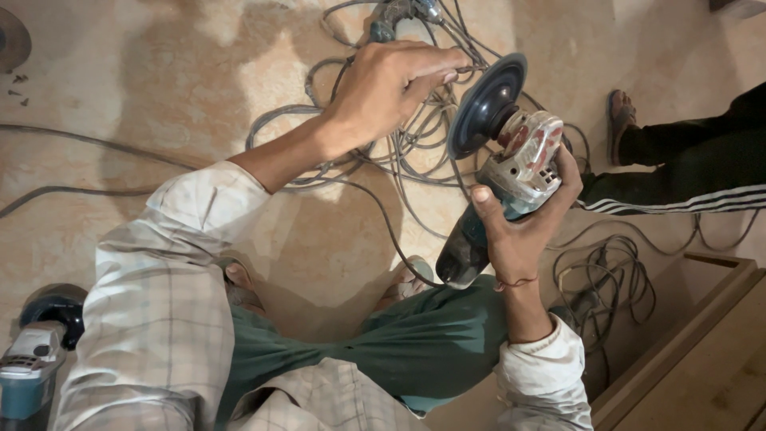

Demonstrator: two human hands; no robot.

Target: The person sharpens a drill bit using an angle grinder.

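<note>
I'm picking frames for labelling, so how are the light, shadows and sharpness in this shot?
Head view: warm, uneven light, bright patches on the floor around the cables; soft shadow beneath the person's arms; the right hand and the angle grinder are sharp, the left hand is slightly soft; edges bend from wide-angle distortion.

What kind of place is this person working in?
Probably a carpentry or building worksite: an angle grinder in the right hand, tangled cables across a dusty floor, and wooden panels nearby.
</note>
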